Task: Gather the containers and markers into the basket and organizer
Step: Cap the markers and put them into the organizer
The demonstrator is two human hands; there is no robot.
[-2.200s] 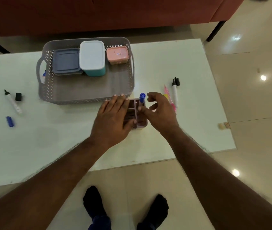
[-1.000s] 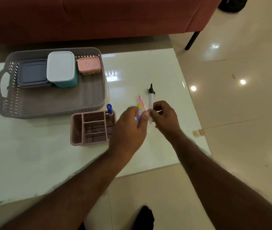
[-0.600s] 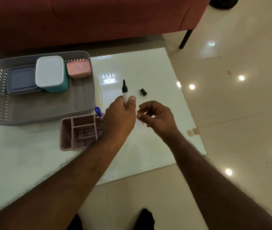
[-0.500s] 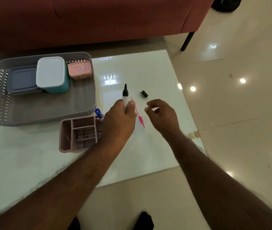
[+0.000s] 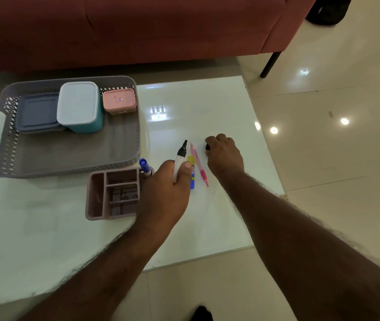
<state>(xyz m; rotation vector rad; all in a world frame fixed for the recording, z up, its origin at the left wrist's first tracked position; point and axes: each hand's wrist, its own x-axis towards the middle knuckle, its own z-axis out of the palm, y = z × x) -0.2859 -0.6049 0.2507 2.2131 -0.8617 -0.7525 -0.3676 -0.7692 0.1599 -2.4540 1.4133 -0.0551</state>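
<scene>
At nine o'clock I am seeing the grey perforated plastic basket (image 5: 124,144), already holding three lidded containers. Just below it the pink compartmented plastic organizer (image 5: 94,195) is carrying one blue-capped marker (image 5: 144,165) upright in its far corner. My left hand (image 5: 163,195) is pinching the uncapped white-barrelled black marker (image 5: 180,156) between thumb and fingers above the white glossy table (image 5: 207,105); its long axis is running from six towards twelve, its nib at twelve. My right hand (image 5: 225,154), at two o'clock, is curling over the small black cap (image 5: 207,147); I cannot tell whether it is gripped. I should bring the cap straight along that axis and press it home.
</scene>
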